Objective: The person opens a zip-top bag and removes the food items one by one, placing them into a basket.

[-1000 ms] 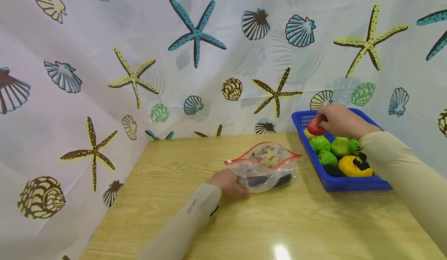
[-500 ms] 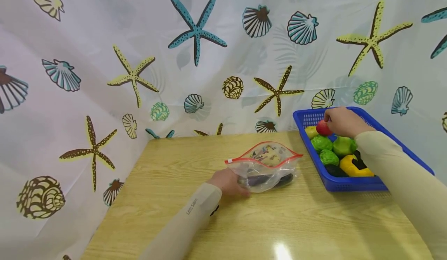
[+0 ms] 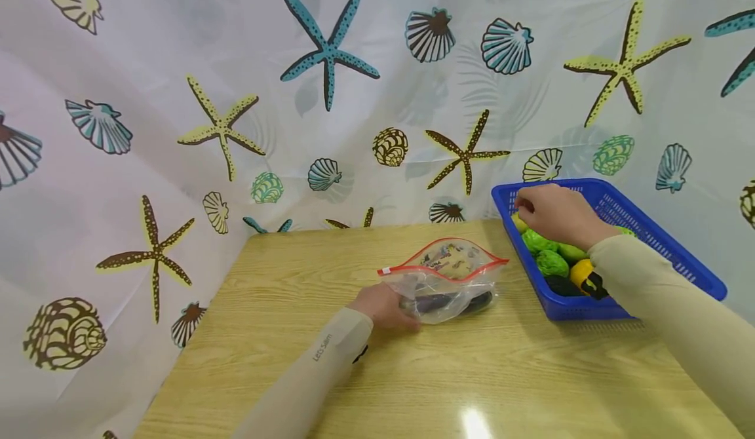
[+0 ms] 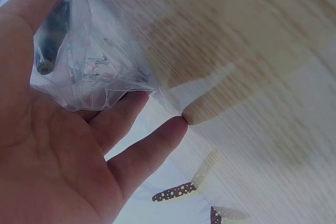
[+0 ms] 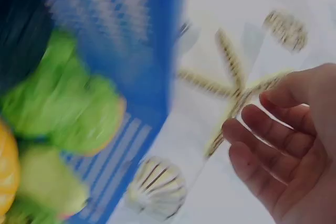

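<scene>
My left hand point(image 3: 383, 305) holds the left end of a clear zip bag point(image 3: 454, 288) with a red seal. The bag lies on the table with its mouth gaping, and a dark purple eggplant point(image 3: 436, 303) shows inside. In the left wrist view, the bag's plastic point(image 4: 94, 77) rests against the fingers of my left hand point(image 4: 63, 140). My right hand point(image 3: 551, 213) is over the far left part of a blue basket point(image 3: 607, 193). Its fingers are loosely curled with nothing between them, as my right hand point(image 5: 289, 145) shows in the right wrist view.
In the basket lie several green leafy heads point(image 3: 552, 263), a yellow-orange one with black point(image 3: 582, 275) and a dark one point(image 3: 561, 286). The wooden table point(image 3: 283, 282) meets a curtain point(image 3: 354, 111) printed with starfish and shells.
The round red fruit that my right hand pinched has left its fingers and is out of sight. That hand has shifted slightly left. My left hand stays at the bag.
</scene>
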{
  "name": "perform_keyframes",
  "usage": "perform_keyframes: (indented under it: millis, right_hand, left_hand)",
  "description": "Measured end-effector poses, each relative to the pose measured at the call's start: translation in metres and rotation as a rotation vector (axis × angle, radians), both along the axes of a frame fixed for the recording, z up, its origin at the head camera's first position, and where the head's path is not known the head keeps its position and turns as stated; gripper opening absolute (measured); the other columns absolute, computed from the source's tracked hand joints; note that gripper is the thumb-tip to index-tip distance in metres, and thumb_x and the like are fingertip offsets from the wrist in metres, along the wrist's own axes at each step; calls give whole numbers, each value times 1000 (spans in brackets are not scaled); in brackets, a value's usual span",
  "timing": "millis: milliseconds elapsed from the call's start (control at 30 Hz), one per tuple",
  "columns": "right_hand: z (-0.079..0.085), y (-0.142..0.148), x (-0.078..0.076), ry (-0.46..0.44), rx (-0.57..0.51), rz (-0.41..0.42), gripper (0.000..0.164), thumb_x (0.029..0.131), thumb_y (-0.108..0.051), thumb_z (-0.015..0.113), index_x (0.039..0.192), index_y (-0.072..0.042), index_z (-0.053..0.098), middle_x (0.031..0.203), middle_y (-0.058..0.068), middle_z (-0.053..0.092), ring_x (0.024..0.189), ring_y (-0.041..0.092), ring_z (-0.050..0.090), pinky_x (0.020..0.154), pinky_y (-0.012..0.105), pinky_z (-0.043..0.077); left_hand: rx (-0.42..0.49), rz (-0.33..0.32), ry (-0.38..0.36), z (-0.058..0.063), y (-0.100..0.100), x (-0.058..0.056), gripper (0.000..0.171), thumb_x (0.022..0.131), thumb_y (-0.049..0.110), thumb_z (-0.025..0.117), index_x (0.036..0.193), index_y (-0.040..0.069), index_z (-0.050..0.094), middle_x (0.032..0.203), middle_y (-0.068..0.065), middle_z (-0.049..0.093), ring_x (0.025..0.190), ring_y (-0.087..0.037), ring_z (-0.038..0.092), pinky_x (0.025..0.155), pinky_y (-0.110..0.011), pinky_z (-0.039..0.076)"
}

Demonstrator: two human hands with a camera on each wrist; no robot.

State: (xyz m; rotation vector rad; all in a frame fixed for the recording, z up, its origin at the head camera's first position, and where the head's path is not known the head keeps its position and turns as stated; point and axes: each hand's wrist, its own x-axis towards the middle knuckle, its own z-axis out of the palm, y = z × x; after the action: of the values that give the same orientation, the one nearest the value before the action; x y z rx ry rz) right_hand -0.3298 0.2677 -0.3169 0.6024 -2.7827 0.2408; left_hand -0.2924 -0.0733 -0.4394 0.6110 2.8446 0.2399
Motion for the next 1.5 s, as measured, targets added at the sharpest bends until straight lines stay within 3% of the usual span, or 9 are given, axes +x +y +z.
perform_keyframes:
  millis: [200,367,467,700,900,1000,1233,1400,1500]
  right_hand:
    - [-1,-58,28,139,6,251,8,87,-13,61,88,-17,68,72,-6,61,60,10,49,51,32,46]
    - [-16,-96,42,45,58,492,13,86,-5,60,86,-16,68,79,-3,66,65,8,53,56,31,52]
    - [-28,-109,41,-53,119,545,15,84,-1,62,85,-14,70,77,-3,66,66,9,53,59,30,53]
    - [-46,-124,35,-251,246,553,21,74,5,66,80,-15,67,75,-5,64,69,12,54,63,33,51]
    - [-54,-128,31,-422,342,441,31,75,3,68,101,-14,70,100,-4,68,88,11,57,80,34,52]
    - [-57,-129,32,-489,377,390,35,73,3,67,102,-16,70,99,-5,66,82,11,55,76,33,52]
    - [-64,-129,33,-463,402,409,21,71,1,65,71,-20,59,66,-8,54,58,10,43,53,28,39]
    - [-66,-132,31,-467,398,424,17,85,-9,60,70,-18,59,66,-6,57,58,10,46,54,30,44]
    - [-70,-134,29,-481,402,411,17,93,-17,54,79,-17,62,73,-5,62,64,10,52,63,33,50]
  left_hand:
    - [10,11,-6,2,0,0,99,65,67,73,148,30,33,124,-4,60,96,-18,56,87,-39,48]
    - [31,44,-25,0,0,-1,97,63,67,74,145,30,38,119,-2,61,92,-17,55,86,-39,48]
    - [36,55,-25,-1,1,-1,90,62,67,75,137,25,50,116,-1,62,91,-16,55,86,-38,48]
    - [15,23,2,-2,-1,1,76,63,65,75,122,19,63,110,0,66,85,-14,56,82,-35,49]
    - [16,3,27,-2,-1,-1,69,63,62,77,118,20,65,104,2,67,80,-12,56,77,-33,50]
    - [18,-15,38,-3,-1,-2,70,64,60,78,121,24,62,108,4,67,86,-12,57,80,-35,50]
    - [44,-31,42,-7,-1,-3,66,65,56,78,122,27,61,108,6,67,91,-11,57,82,-37,49]
    - [37,-20,25,-6,-1,-3,63,66,55,78,119,25,63,108,5,67,89,-11,57,83,-37,49]
    - [33,-17,20,-6,-1,-3,65,66,56,78,121,26,62,109,5,67,91,-11,57,84,-37,48]
